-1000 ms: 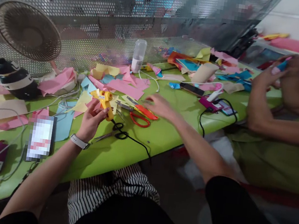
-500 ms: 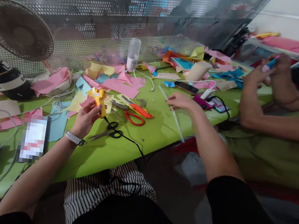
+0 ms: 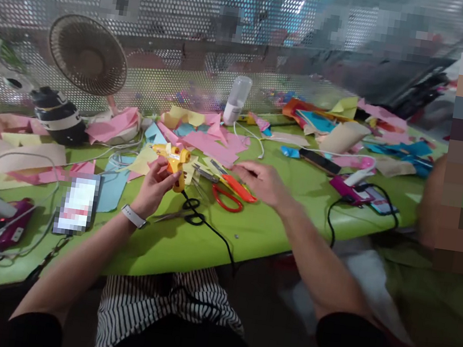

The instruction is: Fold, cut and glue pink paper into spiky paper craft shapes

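Observation:
My left hand (image 3: 156,186) is closed around the handle of a yellow glue gun (image 3: 179,163), held up over the table with its nozzle pointing left. A black cord runs from its handle down to the table's front edge. My right hand (image 3: 262,183) hovers with its fingers pinched, slightly smeared; what they hold, if anything, cannot be made out. Just below and left of that hand lies an orange-handled cutter (image 3: 240,188), beside red-handled scissors (image 3: 228,199). Black-handled scissors (image 3: 194,211) rest under the glue gun's cord.
Paper scraps (image 3: 214,142) cover the back of the green table (image 3: 213,245). A fan (image 3: 88,58), a black bottle (image 3: 60,121) and a clear-topped bottle (image 3: 237,102) stand along the mesh wall. A phone (image 3: 78,203) lies left, purple power strips (image 3: 352,190) at both sides. Another person sits right.
My right hand has moved left from the thin clear stick toward the glue gun; the stick no longer shows on the table. The view has turned left, and the other person has leaned in.

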`<state>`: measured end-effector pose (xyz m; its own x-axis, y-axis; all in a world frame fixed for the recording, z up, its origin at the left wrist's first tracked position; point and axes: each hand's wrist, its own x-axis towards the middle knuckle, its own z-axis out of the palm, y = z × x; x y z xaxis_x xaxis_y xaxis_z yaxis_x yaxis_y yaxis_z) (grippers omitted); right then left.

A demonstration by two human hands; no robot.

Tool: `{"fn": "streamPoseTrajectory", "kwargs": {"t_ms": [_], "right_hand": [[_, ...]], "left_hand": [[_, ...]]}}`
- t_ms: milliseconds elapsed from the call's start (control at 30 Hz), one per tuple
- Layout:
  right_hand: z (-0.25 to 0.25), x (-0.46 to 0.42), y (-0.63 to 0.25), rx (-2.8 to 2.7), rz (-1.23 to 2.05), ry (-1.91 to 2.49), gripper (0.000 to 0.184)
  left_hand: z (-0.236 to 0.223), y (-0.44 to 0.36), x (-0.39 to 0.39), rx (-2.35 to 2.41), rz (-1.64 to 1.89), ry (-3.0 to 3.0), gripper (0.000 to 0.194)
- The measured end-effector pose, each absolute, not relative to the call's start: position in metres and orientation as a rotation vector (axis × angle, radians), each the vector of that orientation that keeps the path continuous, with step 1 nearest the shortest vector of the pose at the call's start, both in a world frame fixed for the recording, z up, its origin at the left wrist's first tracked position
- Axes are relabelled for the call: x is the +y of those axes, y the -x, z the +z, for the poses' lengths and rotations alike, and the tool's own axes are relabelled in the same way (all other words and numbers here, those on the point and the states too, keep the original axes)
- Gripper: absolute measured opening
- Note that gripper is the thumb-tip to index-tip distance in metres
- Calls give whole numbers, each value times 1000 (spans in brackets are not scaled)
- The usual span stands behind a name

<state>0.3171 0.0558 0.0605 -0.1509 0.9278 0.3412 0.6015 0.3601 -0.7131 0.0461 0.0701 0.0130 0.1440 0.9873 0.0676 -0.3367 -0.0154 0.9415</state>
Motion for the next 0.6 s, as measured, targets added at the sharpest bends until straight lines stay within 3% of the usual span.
{"fn": "streamPoseTrajectory", "kwargs": {"t_ms": [367, 600], "right_hand": [[55, 49, -292, -1931, 392, 1174, 32], [49, 45, -291, -1987, 104, 1098, 25]], "left_hand": [[10, -44, 65, 700, 1268, -1132, 53], [6, -44, 67, 651, 1312, -1159, 51]]}}
